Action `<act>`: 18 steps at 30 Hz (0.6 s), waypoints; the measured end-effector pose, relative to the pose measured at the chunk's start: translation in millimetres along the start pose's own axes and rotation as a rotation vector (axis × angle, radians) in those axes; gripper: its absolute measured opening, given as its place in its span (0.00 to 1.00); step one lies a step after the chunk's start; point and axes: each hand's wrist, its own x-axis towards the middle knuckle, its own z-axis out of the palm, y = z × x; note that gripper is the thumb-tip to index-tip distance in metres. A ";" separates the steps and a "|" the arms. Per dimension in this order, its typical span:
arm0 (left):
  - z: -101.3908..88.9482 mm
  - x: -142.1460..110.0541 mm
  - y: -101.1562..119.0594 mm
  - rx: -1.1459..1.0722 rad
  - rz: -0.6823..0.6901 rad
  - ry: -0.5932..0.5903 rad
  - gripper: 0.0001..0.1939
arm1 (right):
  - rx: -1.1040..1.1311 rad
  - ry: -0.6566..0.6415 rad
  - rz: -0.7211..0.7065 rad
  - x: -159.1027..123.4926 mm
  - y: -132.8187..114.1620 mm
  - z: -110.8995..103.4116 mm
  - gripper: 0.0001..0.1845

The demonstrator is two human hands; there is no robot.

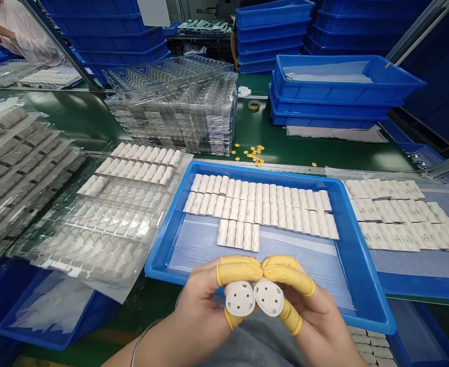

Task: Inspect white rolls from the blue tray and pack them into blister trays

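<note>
My left hand and my right hand meet just above the near edge of the blue tray, with yellow finger cots on several fingertips. Each is closed around one white cylindrical part; the left part and the right part touch side by side, their round ends with small dark holes and slots facing me. In the tray, two long rows of similar white cylinders and a shorter row lie on a pale blue liner. Some carry small dark print.
Left stands a clear blister tray partly filled with white cylinders, beside stacked filled trays. Behind are stacked clear trays, yellow discs, a tape roll and blue bins. Another tray of cylinders lies right. A person is at far left.
</note>
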 end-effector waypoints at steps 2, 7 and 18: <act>-1.7 1.5 1.4 0.068 0.071 -0.015 0.28 | -0.034 0.028 -0.015 0.8 3.5 -1.0 0.16; -2.9 5.7 5.9 0.176 0.143 -0.055 0.29 | -0.026 0.115 -0.042 3.3 5.9 0.6 0.11; -11.4 6.1 -12.5 0.173 0.063 0.008 0.26 | -0.065 0.150 0.001 12.5 22.6 4.5 0.12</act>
